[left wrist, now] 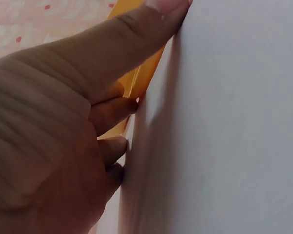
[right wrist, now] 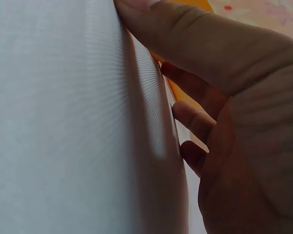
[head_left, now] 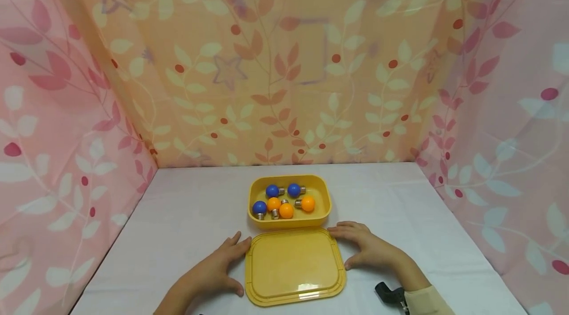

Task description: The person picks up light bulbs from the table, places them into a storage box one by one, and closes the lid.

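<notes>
A yellow rectangular lid [head_left: 295,266] lies flat on the table, right in front of a yellow plastic box [head_left: 289,225]. In the box lie 3 blue bulbs [head_left: 294,189] and 3 orange bulbs [head_left: 308,203], all with silver screw bases. My left hand [head_left: 218,265] rests on the cloth at the lid's left side, thumb and fingers spread, fingertips right at its edge. On the opposite side, my right hand [head_left: 371,246] has its fingertips by the upper right corner and its thumb by the right edge. Both wrist views show the fingertips down on the white cloth.
White cloth covers the table [head_left: 191,206]. A patterned orange curtain [head_left: 284,68] hangs at the back, with pink leafy curtains [head_left: 58,107] on both sides. A black strap-like piece [head_left: 388,294] sits by the right wrist, next to a beige sleeve [head_left: 427,301].
</notes>
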The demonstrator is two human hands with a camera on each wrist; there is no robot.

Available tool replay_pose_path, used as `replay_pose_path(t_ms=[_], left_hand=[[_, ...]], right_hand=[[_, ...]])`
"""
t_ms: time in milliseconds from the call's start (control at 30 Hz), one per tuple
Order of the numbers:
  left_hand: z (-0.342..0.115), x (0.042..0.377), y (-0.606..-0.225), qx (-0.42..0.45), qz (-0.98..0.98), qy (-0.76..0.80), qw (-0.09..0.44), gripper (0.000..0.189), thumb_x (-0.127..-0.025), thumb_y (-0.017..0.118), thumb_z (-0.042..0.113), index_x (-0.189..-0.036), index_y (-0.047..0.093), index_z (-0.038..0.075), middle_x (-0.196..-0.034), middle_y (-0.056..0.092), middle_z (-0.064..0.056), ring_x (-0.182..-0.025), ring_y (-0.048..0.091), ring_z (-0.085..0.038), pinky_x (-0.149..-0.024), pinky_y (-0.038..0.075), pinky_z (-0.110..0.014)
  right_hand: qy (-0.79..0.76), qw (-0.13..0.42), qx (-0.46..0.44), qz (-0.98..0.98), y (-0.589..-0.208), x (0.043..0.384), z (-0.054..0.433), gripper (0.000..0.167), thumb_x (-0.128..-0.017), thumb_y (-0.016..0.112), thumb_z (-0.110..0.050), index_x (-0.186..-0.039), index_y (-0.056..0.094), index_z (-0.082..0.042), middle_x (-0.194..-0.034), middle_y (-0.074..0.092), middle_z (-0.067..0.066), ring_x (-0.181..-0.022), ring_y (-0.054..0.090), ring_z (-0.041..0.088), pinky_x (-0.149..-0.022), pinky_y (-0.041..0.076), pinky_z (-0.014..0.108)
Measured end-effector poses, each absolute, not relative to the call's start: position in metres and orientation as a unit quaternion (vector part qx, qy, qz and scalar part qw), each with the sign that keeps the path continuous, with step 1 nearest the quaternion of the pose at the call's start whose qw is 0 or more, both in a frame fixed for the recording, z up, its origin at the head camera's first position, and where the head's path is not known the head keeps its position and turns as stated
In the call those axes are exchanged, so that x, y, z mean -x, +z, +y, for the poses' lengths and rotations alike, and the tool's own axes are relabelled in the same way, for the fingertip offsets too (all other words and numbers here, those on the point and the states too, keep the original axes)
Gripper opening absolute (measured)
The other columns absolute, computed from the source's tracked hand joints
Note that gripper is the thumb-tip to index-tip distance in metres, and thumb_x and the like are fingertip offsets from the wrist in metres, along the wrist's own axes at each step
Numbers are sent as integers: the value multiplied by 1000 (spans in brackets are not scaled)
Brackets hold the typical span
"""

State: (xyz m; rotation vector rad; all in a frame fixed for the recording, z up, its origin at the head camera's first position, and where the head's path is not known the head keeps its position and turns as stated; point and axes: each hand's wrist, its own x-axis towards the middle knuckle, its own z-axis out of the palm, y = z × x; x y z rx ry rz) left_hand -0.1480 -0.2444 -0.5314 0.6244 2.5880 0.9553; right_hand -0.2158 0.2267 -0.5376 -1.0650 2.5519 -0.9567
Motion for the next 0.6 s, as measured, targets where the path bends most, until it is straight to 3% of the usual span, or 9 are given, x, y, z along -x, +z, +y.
replay_pose_path(t_ms=[200,467,533,600], left_hand=[[-241,146,-530,-212,909,328,145,117,-63,88,60,-160,37,20,-168,25,-13,-151,15,-55,-118,17,-74],[-245,149,-535,-225,906,340,114,118,-60,88,62,-160,39,21,-166,30,-15,-151,24,-51,-118,21,-72],[-246,150,-538,-227,900,356,111,118,-60,88,61,-160,38,22,-166,31,-12,-152,27,-45,-120,22,-67],[-248,151,-538,-230,889,380,113,117,-61,89,58,-160,38,21,-165,32,-10,-152,29,-38,-125,23,-52]], right_hand=[[-330,114,346,871,-537,214,225,87,-72,85,-56,-150,54,-32,-156,48,-13,-148,33,31,-115,27,71],[-348,114,337,868,-541,215,227,88,-70,86,-57,-149,55,-33,-157,48,-5,-149,31,32,-115,26,72],[-352,113,334,867,-543,215,228,88,-69,86,-58,-148,55,-34,-157,47,-6,-149,31,31,-116,26,71],[-354,108,335,867,-544,215,229,88,-69,86,-58,-148,55,-35,-157,48,-7,-149,32,30,-116,28,69]])
